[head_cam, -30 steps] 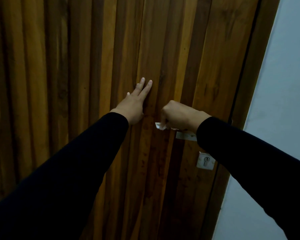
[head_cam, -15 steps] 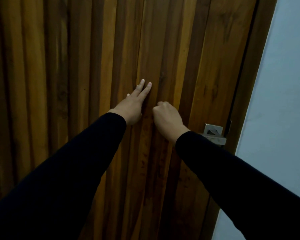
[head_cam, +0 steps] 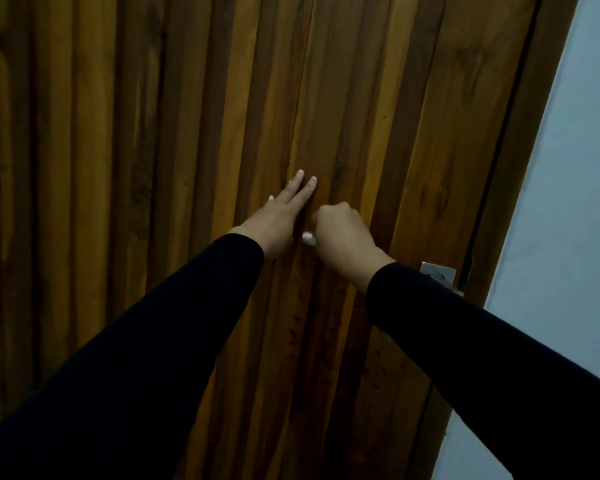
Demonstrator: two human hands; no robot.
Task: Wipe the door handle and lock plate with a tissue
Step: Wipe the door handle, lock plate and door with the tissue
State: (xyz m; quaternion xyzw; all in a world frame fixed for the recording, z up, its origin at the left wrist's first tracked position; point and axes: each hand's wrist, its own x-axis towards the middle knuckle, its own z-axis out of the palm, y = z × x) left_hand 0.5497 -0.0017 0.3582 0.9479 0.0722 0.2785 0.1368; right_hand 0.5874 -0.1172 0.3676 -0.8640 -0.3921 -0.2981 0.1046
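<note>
The right hand (head_cam: 343,237), fingers curling around a small white crumpled tissue (head_cam: 308,238), is apparently wiping the handle (hidden beneath it) on the ribbed brown wooden door (head_cam: 187,133). The left hand (head_cam: 278,220) is resting flat with fingers straight at nine o'clock of it. Next, I judge, the tissue is needing to travel toward four o'clock, to the square silver metal lock plate (head_cam: 439,271).

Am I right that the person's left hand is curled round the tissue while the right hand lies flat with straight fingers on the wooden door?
Not quite: the hands are swapped. The head view shows the right hand curled round the tissue, while the left hand lies flat with straight fingers on the wooden door.
</note>
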